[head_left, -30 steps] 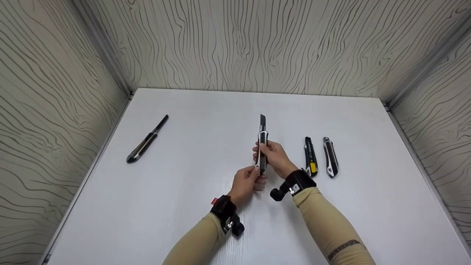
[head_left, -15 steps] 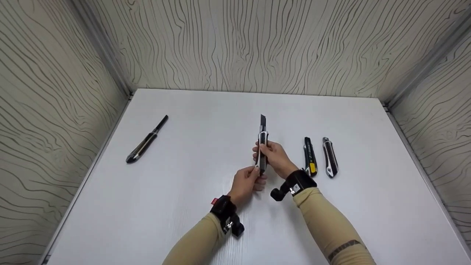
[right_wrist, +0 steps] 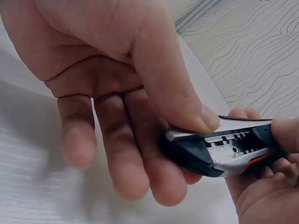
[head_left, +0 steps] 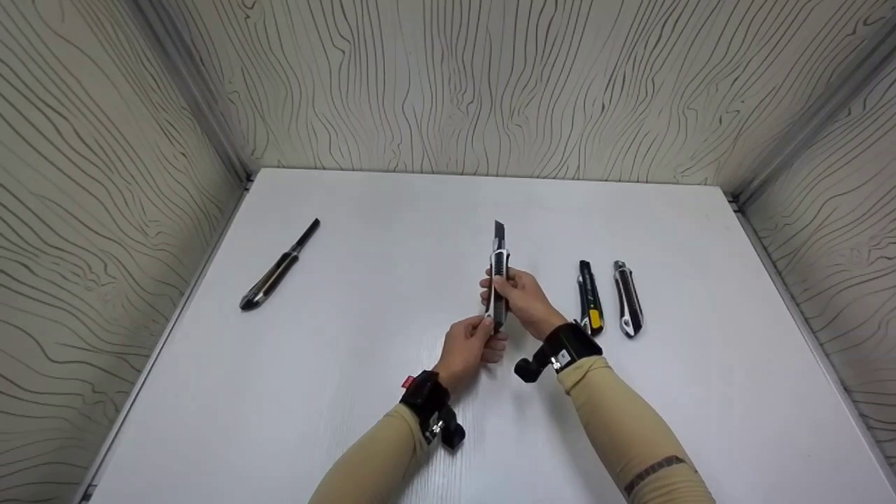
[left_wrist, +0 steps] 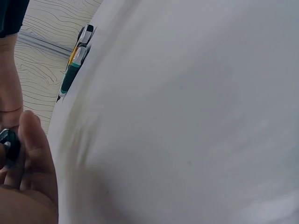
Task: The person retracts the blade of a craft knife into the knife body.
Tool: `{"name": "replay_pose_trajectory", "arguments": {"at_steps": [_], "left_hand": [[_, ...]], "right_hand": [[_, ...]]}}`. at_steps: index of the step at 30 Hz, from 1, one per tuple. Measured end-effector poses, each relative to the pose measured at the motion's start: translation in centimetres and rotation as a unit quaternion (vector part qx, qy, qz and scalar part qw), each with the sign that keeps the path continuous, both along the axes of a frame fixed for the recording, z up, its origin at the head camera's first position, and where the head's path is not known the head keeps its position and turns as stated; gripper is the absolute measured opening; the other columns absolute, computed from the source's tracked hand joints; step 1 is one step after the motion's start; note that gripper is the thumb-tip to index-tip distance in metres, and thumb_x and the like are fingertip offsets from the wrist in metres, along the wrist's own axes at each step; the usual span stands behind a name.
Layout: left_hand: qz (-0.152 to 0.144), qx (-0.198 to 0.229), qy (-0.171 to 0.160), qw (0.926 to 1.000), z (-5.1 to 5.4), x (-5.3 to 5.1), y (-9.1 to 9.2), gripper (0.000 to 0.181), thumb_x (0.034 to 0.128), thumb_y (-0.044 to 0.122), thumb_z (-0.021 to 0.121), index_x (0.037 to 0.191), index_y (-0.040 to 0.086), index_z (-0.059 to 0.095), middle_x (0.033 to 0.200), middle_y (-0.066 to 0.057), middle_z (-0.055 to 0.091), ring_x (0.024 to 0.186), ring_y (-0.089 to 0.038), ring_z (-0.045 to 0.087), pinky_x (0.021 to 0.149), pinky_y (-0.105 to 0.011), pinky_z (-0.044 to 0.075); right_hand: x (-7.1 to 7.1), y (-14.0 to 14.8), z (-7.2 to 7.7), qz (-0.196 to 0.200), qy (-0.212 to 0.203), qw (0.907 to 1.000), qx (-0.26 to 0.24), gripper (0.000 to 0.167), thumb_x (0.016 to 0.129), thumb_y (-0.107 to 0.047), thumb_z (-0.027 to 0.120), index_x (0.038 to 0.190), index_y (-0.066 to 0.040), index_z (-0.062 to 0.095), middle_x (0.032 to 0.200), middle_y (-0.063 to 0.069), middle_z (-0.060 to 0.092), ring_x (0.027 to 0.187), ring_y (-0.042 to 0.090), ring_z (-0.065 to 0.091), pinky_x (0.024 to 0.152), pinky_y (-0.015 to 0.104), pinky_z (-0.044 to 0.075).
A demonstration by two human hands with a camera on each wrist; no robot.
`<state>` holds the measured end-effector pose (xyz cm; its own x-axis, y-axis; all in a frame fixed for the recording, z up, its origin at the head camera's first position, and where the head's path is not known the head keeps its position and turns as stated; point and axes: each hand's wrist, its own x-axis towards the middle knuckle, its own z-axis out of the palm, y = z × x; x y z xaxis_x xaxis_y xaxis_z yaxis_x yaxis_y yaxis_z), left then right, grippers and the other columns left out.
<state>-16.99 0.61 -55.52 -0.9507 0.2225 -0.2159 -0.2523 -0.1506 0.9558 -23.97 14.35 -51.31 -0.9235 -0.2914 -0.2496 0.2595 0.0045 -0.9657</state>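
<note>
Above the middle of the white table, both hands hold one silver-and-black utility knife (head_left: 498,280), its blade (head_left: 499,232) out and pointing away from me. My right hand (head_left: 528,301) grips the middle of the handle, thumb lying on its top face near the slider. At the tail end, my left hand (head_left: 465,350) pinches the handle between thumb and fingers. The right wrist view gives a close look at the knife (right_wrist: 233,144), its slotted slider track facing up between the two hands; the blade is out of that view. In the left wrist view only the dark handle end (left_wrist: 10,144) shows.
A black-and-yellow utility knife (head_left: 591,297) and a silver-and-black one (head_left: 628,299) lie to the right, blades not visible. At the far left lies another utility knife (head_left: 269,280), blade extended. Patterned wall panels (head_left: 448,84) border the table (head_left: 378,210) at the back and sides.
The blade tip of the held knife sits slightly lower, so a little less blade sticks out. The right thumb has shifted very slightly towards the tail; otherwise the hands stay in place.
</note>
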Motion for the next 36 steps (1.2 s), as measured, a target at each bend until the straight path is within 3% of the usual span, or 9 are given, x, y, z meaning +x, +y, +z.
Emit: {"name": "replay_pose_trajectory", "arguments": {"at_steps": [8,15,22,26,32,36], "left_hand": [[0.001,-0.004,0.001,1.0,-0.11,-0.04,0.06,0.036,0.104,0.019,0.045,0.113,-0.013,0.058,0.097,-0.02,0.071,0.071,-0.012,0.066,0.068,-0.031,0.061],[0.005,0.018,-0.004,0.9998,-0.1,0.08,0.11,0.035,0.1037,0.018,0.046,0.112,-0.014,0.058,0.094,-0.02,0.07,0.069,-0.011,0.064,0.064,-0.027,0.059],[-0.007,0.048,-0.024,0.9986,-0.3,0.28,-0.09,0.038,0.104,0.023,0.046,0.116,-0.011,0.058,0.1,-0.018,0.07,0.074,-0.013,0.066,0.067,-0.028,0.06],[-0.016,0.044,-0.013,0.9988,-0.49,0.15,-0.2,0.037,0.1039,0.022,0.046,0.117,-0.011,0.057,0.103,-0.019,0.07,0.079,-0.013,0.066,0.069,-0.027,0.06],[-0.006,0.035,0.006,0.9994,-0.61,0.11,-0.3,0.036,0.1036,0.019,0.047,0.12,-0.011,0.056,0.105,-0.022,0.069,0.079,-0.014,0.067,0.069,-0.025,0.059],[0.005,0.042,0.0,0.9991,-0.63,0.23,-0.24,0.033,0.1032,0.018,0.048,0.12,-0.009,0.057,0.104,-0.022,0.069,0.077,-0.014,0.067,0.068,-0.024,0.059]], "right_hand": [[-0.03,-0.07,-0.05,0.003,0.0,1.0,-0.001,0.038,0.104,-0.01,0.042,0.137,0.008,0.04,0.124,0.024,0.057,0.092,0.014,0.066,0.086,0.024,0.055],[0.0,-0.07,-0.14,0.011,0.005,0.9999,-0.005,0.04,0.103,-0.008,0.042,0.139,0.01,0.037,0.124,0.026,0.056,0.092,0.013,0.065,0.086,0.024,0.055],[-0.06,0.01,0.2,0.019,0.008,0.9997,0.015,0.039,0.104,-0.01,0.043,0.138,0.008,0.04,0.13,0.028,0.055,0.094,0.012,0.066,0.089,0.025,0.055],[-0.07,0.08,0.29,0.023,0.011,0.9996,0.015,0.041,0.104,-0.011,0.043,0.14,0.008,0.038,0.133,0.03,0.053,0.096,0.012,0.066,0.091,0.026,0.055],[-0.05,-0.05,0.12,0.02,0.0,0.9998,0.01,0.042,0.104,-0.014,0.043,0.14,0.008,0.039,0.128,0.021,0.06,0.1,0.013,0.066,0.092,0.027,0.054],[0.17,-0.23,-0.04,0.01,-0.027,0.9996,-0.002,0.04,0.104,-0.018,0.044,0.136,0.007,0.045,0.117,0.013,0.066,0.099,0.014,0.067,0.092,0.028,0.055]]}}
